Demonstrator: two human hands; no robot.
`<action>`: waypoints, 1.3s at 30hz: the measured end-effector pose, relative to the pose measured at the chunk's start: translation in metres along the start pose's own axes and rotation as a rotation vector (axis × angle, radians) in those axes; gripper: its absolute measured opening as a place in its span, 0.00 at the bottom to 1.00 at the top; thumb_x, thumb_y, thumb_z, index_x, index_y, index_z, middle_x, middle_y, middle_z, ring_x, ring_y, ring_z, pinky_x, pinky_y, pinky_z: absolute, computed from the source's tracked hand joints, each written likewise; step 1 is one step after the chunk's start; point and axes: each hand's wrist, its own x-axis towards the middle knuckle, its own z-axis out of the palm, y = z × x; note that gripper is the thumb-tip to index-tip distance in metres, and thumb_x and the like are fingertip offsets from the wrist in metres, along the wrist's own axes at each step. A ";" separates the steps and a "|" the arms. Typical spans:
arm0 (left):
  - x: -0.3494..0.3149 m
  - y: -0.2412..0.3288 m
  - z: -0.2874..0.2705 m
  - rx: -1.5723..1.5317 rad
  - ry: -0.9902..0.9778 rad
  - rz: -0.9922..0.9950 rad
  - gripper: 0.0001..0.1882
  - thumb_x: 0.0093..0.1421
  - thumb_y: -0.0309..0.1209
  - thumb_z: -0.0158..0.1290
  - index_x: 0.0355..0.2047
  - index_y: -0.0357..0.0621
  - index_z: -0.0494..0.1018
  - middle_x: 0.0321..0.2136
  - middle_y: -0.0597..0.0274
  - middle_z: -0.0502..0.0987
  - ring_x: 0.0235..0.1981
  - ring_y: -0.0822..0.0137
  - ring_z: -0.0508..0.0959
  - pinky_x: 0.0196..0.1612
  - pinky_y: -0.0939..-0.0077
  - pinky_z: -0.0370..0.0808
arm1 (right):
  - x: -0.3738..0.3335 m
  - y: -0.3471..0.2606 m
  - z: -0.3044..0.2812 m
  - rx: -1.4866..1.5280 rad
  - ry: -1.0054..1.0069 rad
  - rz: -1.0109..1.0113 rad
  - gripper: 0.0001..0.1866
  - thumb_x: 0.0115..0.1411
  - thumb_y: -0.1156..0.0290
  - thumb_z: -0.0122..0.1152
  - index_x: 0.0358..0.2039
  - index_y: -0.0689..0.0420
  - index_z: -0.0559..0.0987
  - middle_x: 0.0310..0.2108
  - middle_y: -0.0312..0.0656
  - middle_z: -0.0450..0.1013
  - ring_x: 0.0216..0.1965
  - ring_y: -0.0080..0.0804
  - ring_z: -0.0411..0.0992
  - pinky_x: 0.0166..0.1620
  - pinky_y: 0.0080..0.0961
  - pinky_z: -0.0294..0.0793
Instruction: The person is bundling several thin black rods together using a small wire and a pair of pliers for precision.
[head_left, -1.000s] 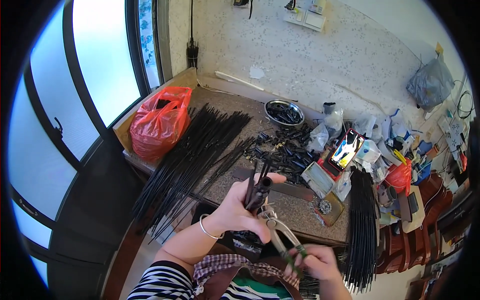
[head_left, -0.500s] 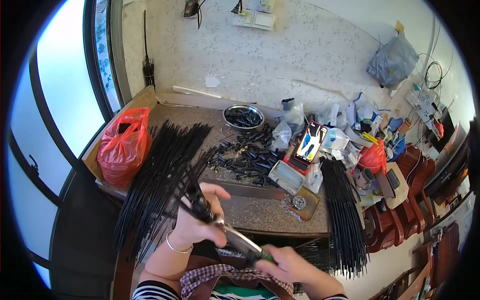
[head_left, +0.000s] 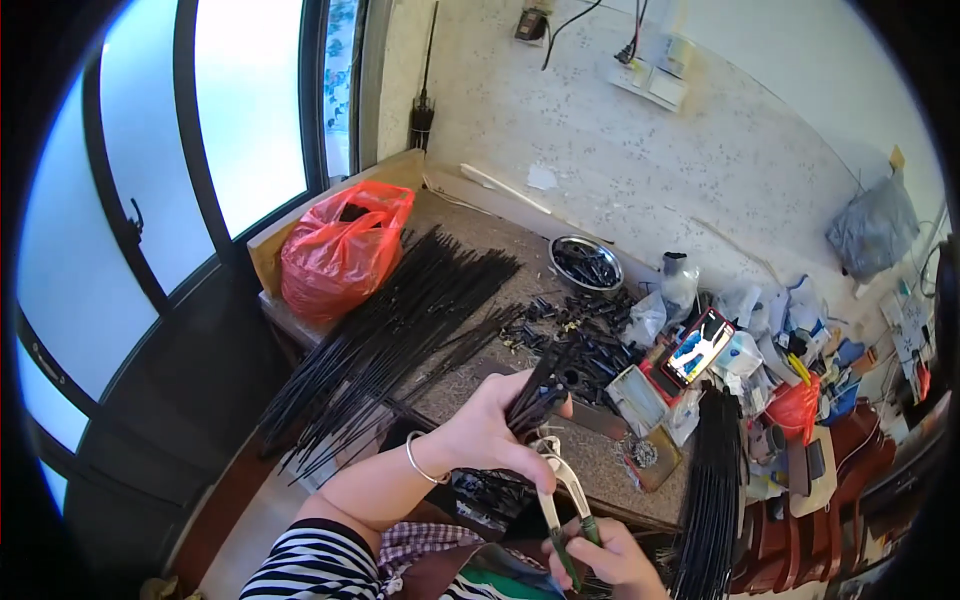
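Observation:
My left hand [head_left: 492,428] is closed around a black bundle of thin ribs [head_left: 540,395], which looks like part of an umbrella frame. In my right hand [head_left: 612,562] are pliers [head_left: 570,487] with green-covered handles, the handles spread apart. The jaws of the pliers are at the lower end of the black bundle, close to my left thumb; whether they grip it cannot be told. Behind my hands, small black fittings [head_left: 600,350] lie heaped on the table [head_left: 450,390]. A sheaf of long black rods [head_left: 400,330] lies to the left of them.
A red plastic bag [head_left: 345,250] stands at the table's left corner. At the back, a steel bowl [head_left: 612,282] holds black parts. To the right are a lit phone [head_left: 700,347], a clear box [head_left: 637,398], a tray with small metal bits [head_left: 642,455] and another rod bundle [head_left: 708,490].
The view has turned, so the table sits further right. My left hand has brought the bundle's end and the pliers nearer together, and the pliers' handles now show spread.

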 end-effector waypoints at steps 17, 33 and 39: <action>0.003 -0.002 -0.003 0.073 -0.020 -0.012 0.30 0.21 0.35 0.64 0.26 0.38 0.63 0.15 0.71 0.63 0.18 0.83 0.60 0.20 0.90 0.58 | 0.014 -0.003 0.006 -0.368 0.025 -0.147 0.15 0.41 0.73 0.53 0.30 0.64 0.63 0.15 0.38 0.65 0.11 0.22 0.62 0.17 0.15 0.63; 0.003 0.009 -0.001 0.172 0.085 -0.045 0.20 0.26 0.30 0.62 0.19 0.40 0.65 0.12 0.72 0.61 0.15 0.81 0.60 0.17 0.89 0.56 | 0.021 -0.001 0.003 -0.087 -0.164 -0.207 0.25 0.50 0.78 0.38 0.49 0.60 0.46 0.31 0.45 0.66 0.30 0.27 0.66 0.32 0.20 0.65; 0.001 0.004 -0.001 0.209 0.092 -0.025 0.17 0.31 0.33 0.59 0.19 0.40 0.64 0.12 0.72 0.62 0.15 0.83 0.59 0.17 0.91 0.56 | 0.021 0.014 -0.001 -0.074 -0.220 -0.221 0.24 0.50 0.79 0.37 0.49 0.58 0.48 0.22 0.41 0.64 0.20 0.20 0.61 0.24 0.14 0.61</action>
